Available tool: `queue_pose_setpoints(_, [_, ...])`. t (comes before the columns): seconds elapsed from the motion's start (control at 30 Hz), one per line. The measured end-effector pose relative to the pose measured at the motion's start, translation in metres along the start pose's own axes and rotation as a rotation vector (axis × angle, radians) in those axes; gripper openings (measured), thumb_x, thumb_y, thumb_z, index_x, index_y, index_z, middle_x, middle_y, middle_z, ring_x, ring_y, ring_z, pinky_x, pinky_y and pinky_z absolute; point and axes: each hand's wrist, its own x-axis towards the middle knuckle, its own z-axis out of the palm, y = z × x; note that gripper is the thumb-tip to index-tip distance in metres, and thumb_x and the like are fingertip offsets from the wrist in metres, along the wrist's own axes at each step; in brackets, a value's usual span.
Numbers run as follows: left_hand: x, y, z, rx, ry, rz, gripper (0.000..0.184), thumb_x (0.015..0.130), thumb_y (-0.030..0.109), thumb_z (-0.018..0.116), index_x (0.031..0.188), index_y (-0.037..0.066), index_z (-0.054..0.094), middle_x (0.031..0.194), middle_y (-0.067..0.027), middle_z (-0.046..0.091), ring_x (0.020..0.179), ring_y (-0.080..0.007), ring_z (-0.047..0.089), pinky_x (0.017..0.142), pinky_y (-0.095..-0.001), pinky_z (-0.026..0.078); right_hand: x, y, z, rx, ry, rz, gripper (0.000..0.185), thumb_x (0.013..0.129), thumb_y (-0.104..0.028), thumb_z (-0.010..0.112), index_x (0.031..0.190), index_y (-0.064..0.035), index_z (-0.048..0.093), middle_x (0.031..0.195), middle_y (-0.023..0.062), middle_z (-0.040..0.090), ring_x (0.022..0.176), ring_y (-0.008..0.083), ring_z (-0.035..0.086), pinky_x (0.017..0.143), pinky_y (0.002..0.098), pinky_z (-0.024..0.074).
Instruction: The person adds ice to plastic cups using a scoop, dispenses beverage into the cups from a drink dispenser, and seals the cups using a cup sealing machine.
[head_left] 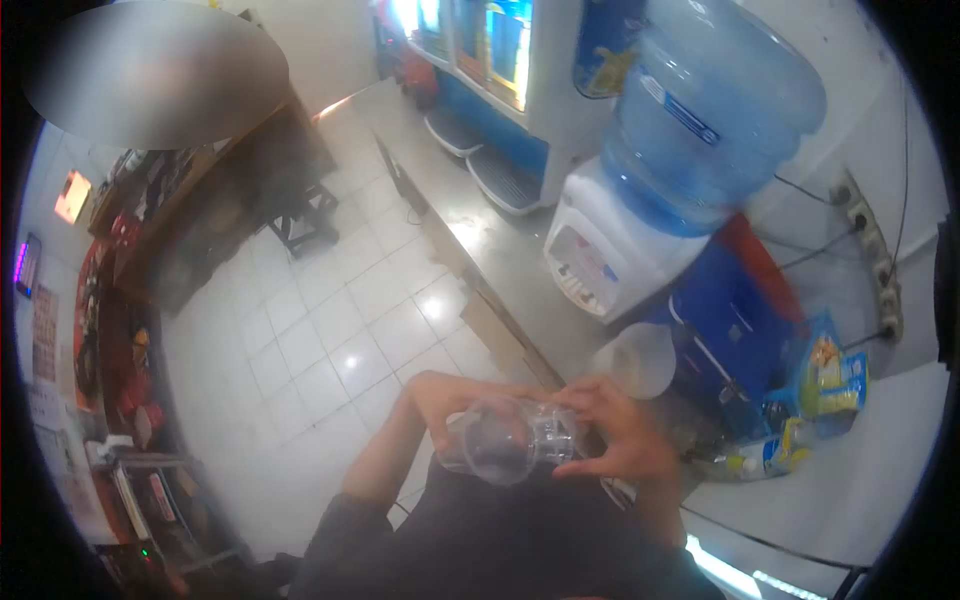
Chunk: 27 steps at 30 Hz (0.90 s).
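Observation:
In front of my dark shirt, both hands are raised with clear plastic cups between them. My left hand point(440, 402) curls behind a clear plastic cup point(497, 448), whose round mouth faces me. My right hand point(622, 432) has its fingers and thumb bent around a piece of clear ribbed plastic point(556, 432) beside that cup, which looks like more cups. Whether these pieces are nested or apart is unclear through the blur. A whitish round tub point(640, 362) stands on the counter just beyond my right hand.
A water dispenser point(622, 240) with a big blue bottle point(715, 110) stands on the metal counter point(505, 260). Right of it are a blue box point(735, 320), yellow-blue packets point(838, 385) and a power strip point(870, 250). Left lie the tiled floor point(330, 340) and a wooden desk point(215, 200).

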Motion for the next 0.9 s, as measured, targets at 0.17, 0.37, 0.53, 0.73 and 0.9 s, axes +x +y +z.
queue_pose_setpoints(0.17, [-0.042,-0.009,0.007,-0.024,-0.105,0.059,0.101,0.072,0.081,0.07,0.131,-0.001,0.062,0.159,-0.0334,0.019,0.145,-0.0507,0.028,0.113,-0.059,0.022,0.024,-0.001,0.014,0.003,-0.154,-0.057,0.055,0.078,-0.026,0.088,0.126,-0.0077,0.069,0.115,0.0131,0.065,0.098,0.0245,0.067,0.084,0.033,0.0547])
queue_pose_setpoints(0.37, [-0.05,0.016,0.02,-0.054,0.004,-0.024,0.102,0.073,0.083,0.067,0.131,0.0,0.062,0.158,-0.0335,0.023,0.149,-0.051,0.019,0.116,-0.0597,0.016,0.047,0.009,0.035,-0.172,0.044,-0.199,0.017,0.081,-0.009,0.08,0.095,-0.0014,0.073,0.089,0.0093,0.07,0.081,0.0256,0.069,0.07,0.0342,0.0527])
queue_pose_setpoints(0.53, [-0.065,0.021,0.03,0.1,0.103,-0.041,0.098,0.074,0.081,0.069,0.132,0.002,0.062,0.155,-0.0323,0.032,0.15,-0.0479,0.021,0.117,-0.06,0.017,0.057,0.008,0.041,-0.211,0.042,-0.237,0.013,0.079,-0.005,0.079,0.086,-0.0022,0.069,0.086,0.0102,0.072,0.076,0.0282,0.069,0.066,0.0358,0.0537])
queue_pose_setpoints(0.73, [-0.068,0.034,0.046,0.067,0.176,-0.059,0.089,0.079,0.074,0.071,0.131,0.002,0.061,0.159,-0.0287,0.027,0.149,-0.043,0.024,0.117,-0.0552,0.019,0.073,0.003,0.039,-0.339,-0.006,-0.306,0.014,0.077,-0.002,0.08,0.085,-0.0025,0.068,0.085,0.0123,0.072,0.074,0.0296,0.071,0.064,0.0362,0.0556])
queue_pose_setpoints(0.9, [-0.072,0.034,0.058,0.095,0.231,-0.032,0.086,0.082,0.071,0.071,0.131,0.002,0.059,0.157,-0.0275,0.03,0.149,-0.0408,0.026,0.117,-0.0532,0.02,0.074,0.0,0.042,-0.33,-0.064,-0.253,0.019,0.072,-0.002,0.08,0.088,-0.0018,0.07,0.087,0.0133,0.072,0.078,0.0295,0.072,0.07,0.0367,0.055])
